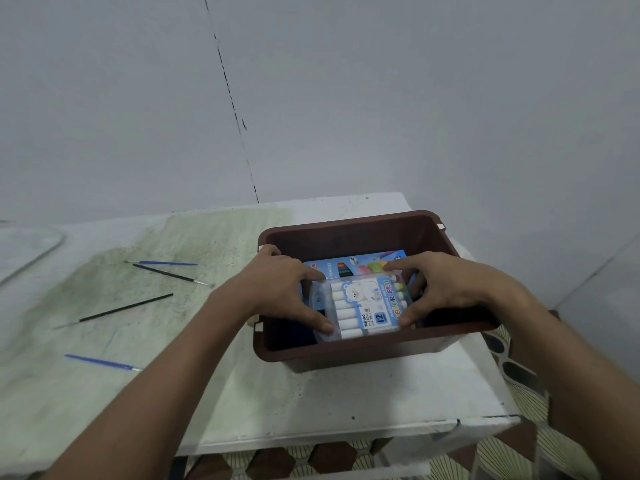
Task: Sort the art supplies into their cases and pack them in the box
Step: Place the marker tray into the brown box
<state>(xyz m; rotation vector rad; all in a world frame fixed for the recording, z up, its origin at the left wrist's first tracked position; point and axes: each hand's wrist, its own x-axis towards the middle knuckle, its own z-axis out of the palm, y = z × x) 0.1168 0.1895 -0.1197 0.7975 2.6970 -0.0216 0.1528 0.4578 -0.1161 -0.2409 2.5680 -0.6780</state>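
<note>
A clear plastic case of colour pens (365,308) with white barrels sits low inside the brown box (360,351). My left hand (277,285) grips the case's left end, thumb at its near corner. My right hand (446,284) grips its right end, fingers over the far edge. Under the case lies a blue pack of colour pencils (353,265), partly hidden. On the table to the left lie several loose paintbrushes: a blue one (166,263) and a black one (169,274) at the back, a black one (117,309) in the middle, a blue one (102,362) nearest me.
The box stands at the right end of a white, green-stained table (242,393), close to its right edge. A grey wall rises behind. A clear rounded sheet (27,251) lies at the far left. Patterned floor tiles (519,455) show below the table's near edge.
</note>
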